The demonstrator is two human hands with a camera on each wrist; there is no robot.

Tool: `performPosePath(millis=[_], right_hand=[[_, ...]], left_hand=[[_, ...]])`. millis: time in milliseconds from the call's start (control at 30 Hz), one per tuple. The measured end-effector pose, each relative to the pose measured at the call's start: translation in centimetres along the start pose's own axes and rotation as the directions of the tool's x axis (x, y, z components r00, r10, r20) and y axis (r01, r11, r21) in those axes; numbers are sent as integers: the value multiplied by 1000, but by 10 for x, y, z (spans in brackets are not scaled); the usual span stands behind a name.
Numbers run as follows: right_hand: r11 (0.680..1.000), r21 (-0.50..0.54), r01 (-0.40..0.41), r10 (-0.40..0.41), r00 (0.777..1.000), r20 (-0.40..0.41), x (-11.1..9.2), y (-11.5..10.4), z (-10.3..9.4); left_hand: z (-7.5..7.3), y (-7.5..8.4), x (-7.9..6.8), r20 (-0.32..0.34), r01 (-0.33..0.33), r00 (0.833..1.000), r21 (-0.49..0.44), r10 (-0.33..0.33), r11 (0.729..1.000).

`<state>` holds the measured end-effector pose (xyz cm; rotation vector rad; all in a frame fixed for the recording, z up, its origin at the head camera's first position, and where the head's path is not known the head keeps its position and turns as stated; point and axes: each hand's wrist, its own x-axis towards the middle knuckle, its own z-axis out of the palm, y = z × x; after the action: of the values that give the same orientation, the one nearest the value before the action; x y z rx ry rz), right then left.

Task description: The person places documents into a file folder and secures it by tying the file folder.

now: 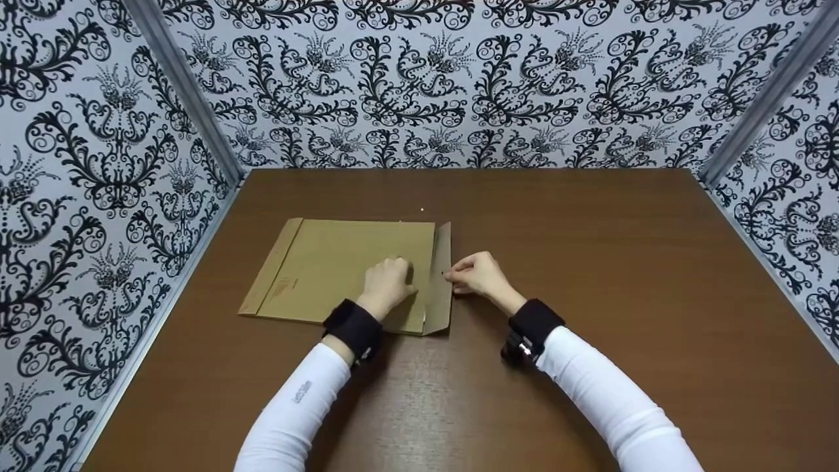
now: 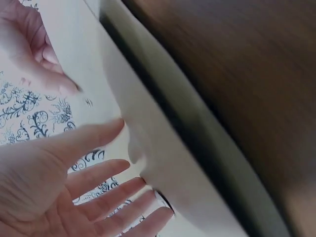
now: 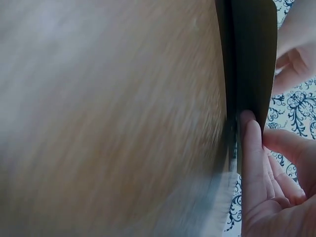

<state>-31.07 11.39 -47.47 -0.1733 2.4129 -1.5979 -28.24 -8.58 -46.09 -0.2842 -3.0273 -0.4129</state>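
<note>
A tan cardboard file folder [image 1: 347,252] lies on the brown table, left of the middle. Its right-hand flap [image 1: 440,311] stands partly raised, with a narrow gap between it and the cover. My left hand [image 1: 387,282] rests on the cover near that side. In the left wrist view its thumb and fingertips [image 2: 118,123] touch the cardboard, with the fingers loosely extended. With thumb and fingers my right hand [image 1: 482,274] pinches the flap's outer edge about halfway along. The right wrist view shows the thumb [image 3: 286,140] on one face of the flap and fingers on the other.
The brown table [image 1: 609,275] extends to the right of the folder and in front of it. Patterned black-and-white panels [image 1: 419,85] enclose the back and sides. A tiny white speck [image 1: 422,210] lies behind the folder.
</note>
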Motion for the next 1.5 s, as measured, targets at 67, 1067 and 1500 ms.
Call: performPosePath(millis=[67, 1067, 1500], right_hand=[[1000, -5, 0, 0, 1000, 3, 1, 1, -3], [992, -111, 62, -66, 997, -34, -9, 2, -16], [849, -433, 304, -309, 949, 60, -33, -7, 10]], left_hand=[[-3, -5, -2, 45, 19, 999, -7, -19, 1000], [-11, -29, -16, 257, 116, 959, 26, -118, 993], [-8, -31, -16, 241, 101, 965, 39, -107, 994]])
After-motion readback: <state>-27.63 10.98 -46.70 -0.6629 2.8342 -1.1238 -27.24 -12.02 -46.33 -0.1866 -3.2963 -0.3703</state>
